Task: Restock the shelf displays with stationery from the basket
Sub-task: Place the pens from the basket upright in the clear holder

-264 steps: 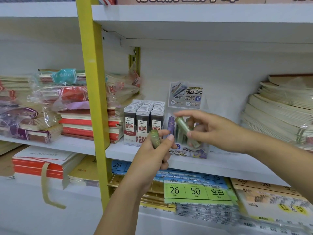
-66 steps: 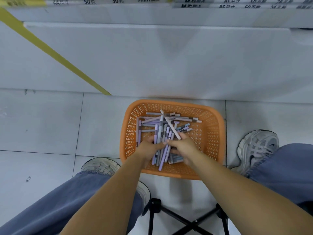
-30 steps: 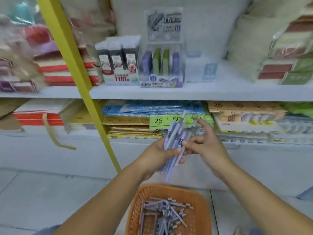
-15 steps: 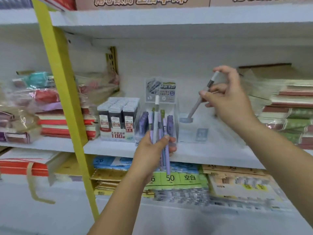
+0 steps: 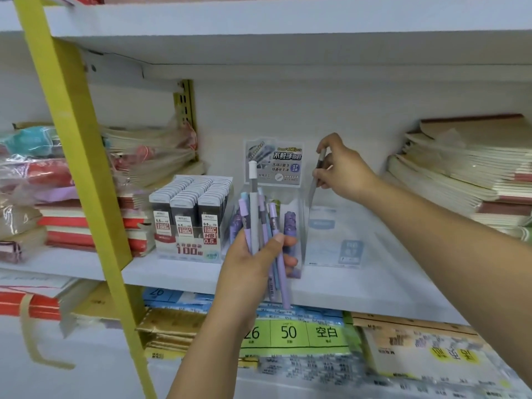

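My left hand grips a bundle of purple, blue and grey pens upright in front of the middle shelf. My right hand pinches a single grey pen, tip down, over a clear display box that stands on the shelf. Left of that box a second clear display with a printed header card holds purple and green items, partly hidden behind the bundle. The basket is out of view.
A display of black lead refill cases stands left of my left hand. Stacks of notebooks fill the shelf's right end, wrapped notebooks the left. A yellow upright crosses the left side. Paper packs lie on the shelf below.
My right hand has lowered the single pen toward the clear display box. My left hand still holds the bundle, now a little nearer the shelf.
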